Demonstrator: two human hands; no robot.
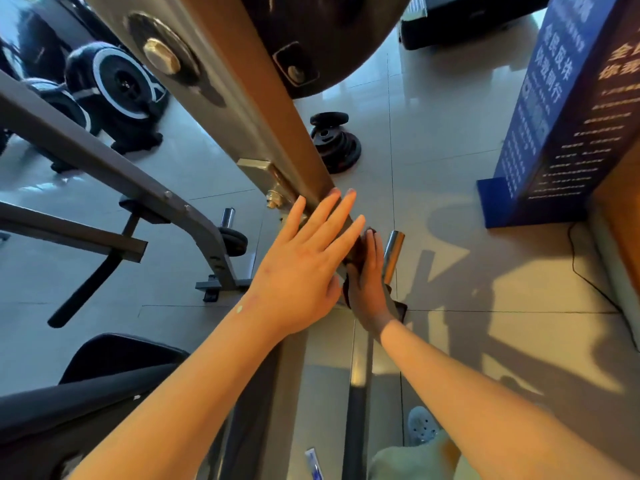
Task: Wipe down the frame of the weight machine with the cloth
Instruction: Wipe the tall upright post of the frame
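Mid-wipe, low on frame (277,116). My left hand (304,268) lies flat, fingers straight, bracing it. My right hand (369,289) presses cloth (398,308) flat against its right face. Next, likely: slide cloth along under steady pressure.

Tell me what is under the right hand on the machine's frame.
A dark cloth lies under the right hand, pressed flat against the frame post; its edges show around the hand. The hand covers the rest of the cloth and the metal beneath.
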